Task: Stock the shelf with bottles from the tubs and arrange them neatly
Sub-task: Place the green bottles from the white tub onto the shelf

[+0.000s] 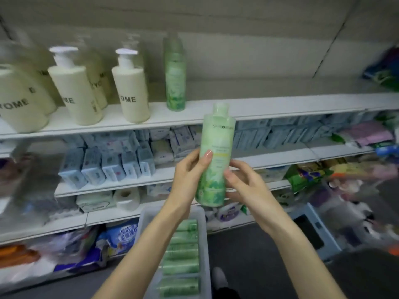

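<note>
Holding the green bottle (216, 156) upright, left hand (190, 169) and right hand (244, 182) both curled round it, bare top shelf (269, 98) straight above.

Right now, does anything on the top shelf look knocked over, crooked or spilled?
Nothing stands out. The cream pump bottles and the lone green bottle stand upright on the top shelf, no spill visible; their slight lean looks like lens distortion. The held bottle, gripped by the left hand and right hand, looks intact.
</note>
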Tool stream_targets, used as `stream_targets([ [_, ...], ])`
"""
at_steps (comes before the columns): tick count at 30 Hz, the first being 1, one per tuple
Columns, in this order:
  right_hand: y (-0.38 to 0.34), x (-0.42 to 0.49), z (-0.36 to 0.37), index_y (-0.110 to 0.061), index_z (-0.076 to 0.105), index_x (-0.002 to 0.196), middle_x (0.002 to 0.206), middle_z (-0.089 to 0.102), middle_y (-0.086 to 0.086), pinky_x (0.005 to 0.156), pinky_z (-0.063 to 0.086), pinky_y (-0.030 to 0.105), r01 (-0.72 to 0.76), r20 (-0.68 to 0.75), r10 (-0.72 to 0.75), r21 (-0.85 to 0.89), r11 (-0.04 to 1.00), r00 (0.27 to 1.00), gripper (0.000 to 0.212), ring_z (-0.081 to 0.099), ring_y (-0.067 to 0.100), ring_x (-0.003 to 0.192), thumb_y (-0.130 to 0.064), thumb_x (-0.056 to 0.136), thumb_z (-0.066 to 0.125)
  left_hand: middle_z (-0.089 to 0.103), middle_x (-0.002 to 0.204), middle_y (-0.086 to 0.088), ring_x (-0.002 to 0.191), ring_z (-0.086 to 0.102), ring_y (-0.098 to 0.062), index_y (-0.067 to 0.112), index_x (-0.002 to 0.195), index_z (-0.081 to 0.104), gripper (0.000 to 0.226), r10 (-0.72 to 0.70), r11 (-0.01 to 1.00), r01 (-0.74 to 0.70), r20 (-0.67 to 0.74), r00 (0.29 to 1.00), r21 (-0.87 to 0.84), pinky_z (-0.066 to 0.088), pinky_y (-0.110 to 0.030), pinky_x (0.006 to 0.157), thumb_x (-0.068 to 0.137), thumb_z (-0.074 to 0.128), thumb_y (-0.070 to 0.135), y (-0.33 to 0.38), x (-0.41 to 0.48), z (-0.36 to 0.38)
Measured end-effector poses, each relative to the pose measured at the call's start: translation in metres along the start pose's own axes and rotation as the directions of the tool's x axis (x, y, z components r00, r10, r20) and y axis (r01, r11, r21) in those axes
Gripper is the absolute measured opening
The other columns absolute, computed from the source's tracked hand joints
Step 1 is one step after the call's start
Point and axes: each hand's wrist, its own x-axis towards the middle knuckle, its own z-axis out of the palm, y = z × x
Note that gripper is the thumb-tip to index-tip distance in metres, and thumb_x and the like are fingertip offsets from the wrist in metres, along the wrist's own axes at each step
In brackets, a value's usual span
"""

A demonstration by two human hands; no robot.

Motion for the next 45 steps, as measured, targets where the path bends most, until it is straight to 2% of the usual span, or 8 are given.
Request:
stream_targets([
  [13,-0.05,0.159,-0.076,-0.022,0.053,0.106,0.104,0.067,-0.003,0.074,0.051,0.017,0.218,0.198,-0.18,-0.19,0.957,0.964,0.041,0.066,0.002,0.091,-0.002,0.077,0.073,0.068,0.116,-0.002,0.109,0.063,-0.017,0.016,0.122,0.061,0.04,0.173,0.968,-0.152,-0.096,0.98,0.199,0.053,-0.032,0.092,0.086,0.061,0.033,0.03,0.148,0.073],
  [19,-0.057,0.267,-0.086,-0.018,0.052,0.108,0.109,0.067,0.002,0.086,0.054,0.041,0.259,0.119,-0.235,-0.27,0.927,0.965,0.045,0.065,0.018,0.098,-0.017,0.073,0.08,0.062,0.123,0.011,0.108,0.058,0.002,0.025,0.124,0.059,0.035,0.225,0.906,-0.096,-0.276,0.934,0.412,0.049,-0.022,0.094,0.091,0.055,0.038,0.02,0.193,0.057],
  [24,-0.053,0.335,-0.08,-0.014,0.049,0.106,0.109,0.065,0.004,0.085,0.052,0.034,0.265,0.129,-0.233,-0.414,0.871,0.964,0.048,0.063,0.017,0.097,-0.022,0.072,0.081,0.061,0.121,0.013,0.107,0.056,0.006,0.028,0.121,0.062,0.036,0.214,0.877,-0.008,-0.376,0.902,0.48,0.046,-0.014,0.091,0.089,0.054,0.043,0.007,0.196,0.03],
  [26,-0.05,0.353,-0.075,-0.01,0.049,0.107,0.107,0.066,0.006,0.081,0.052,0.033,0.282,0.132,-0.249,-0.457,0.843,0.959,0.048,0.064,0.02,0.095,-0.021,0.072,0.081,0.061,0.121,0.014,0.107,0.054,0.01,0.029,0.121,0.062,0.033,0.212,0.837,0.029,-0.373,0.903,0.546,0.042,-0.005,0.086,0.091,0.055,0.04,0.004,0.197,0.023],
  [32,-0.044,0.397,-0.061,-0.01,0.045,0.115,0.109,0.066,0.008,0.083,0.051,0.036,0.276,0.085,-0.267,-0.459,0.844,0.96,0.056,0.063,0.026,0.097,-0.023,0.073,0.081,0.058,0.124,0.023,0.115,0.05,0.009,0.042,0.119,0.057,0.036,0.167,0.693,0.095,-0.287,0.943,0.714,0.04,-0.026,0.106,0.088,0.05,0.059,-0.004,0.204,0.014],
  [36,-0.048,0.43,-0.051,-0.01,0.044,0.12,0.118,0.063,0.01,0.085,0.047,0.037,0.248,0.099,-0.231,-0.53,0.811,0.968,0.061,0.061,0.031,0.105,-0.027,0.074,0.079,0.031,0.123,0.034,0.117,0.023,0.022,0.036,0.131,0.051,0.04,0.193,0.506,0.091,-0.216,0.957,0.858,0.001,0.004,0.101,0.092,0.048,0.046,-0.009,0.206,0.018],
  [39,-0.052,0.452,-0.045,-0.008,0.043,0.122,0.12,0.062,0.012,0.084,0.045,0.036,0.28,0.147,-0.238,-0.507,0.815,0.96,0.062,0.06,0.031,0.106,-0.024,0.075,0.078,0.025,0.121,0.039,0.105,0.007,0.042,0.037,0.132,0.048,0.039,0.172,0.516,0.087,-0.202,0.964,0.852,-0.003,0.007,0.095,0.093,0.049,0.043,-0.01,0.208,0.015],
  [45,-0.053,0.467,-0.038,-0.004,0.04,0.125,0.12,0.06,0.012,0.079,0.042,0.027,0.298,0.155,-0.256,-0.424,0.855,0.954,0.06,0.058,0.024,0.104,-0.015,0.078,0.076,0.028,0.122,0.037,0.1,0.003,0.046,0.045,0.126,0.046,0.032,0.117,0.6,0.099,-0.209,0.971,0.794,-0.002,0.01,0.091,0.094,0.05,0.041,-0.011,0.209,0.009],
])
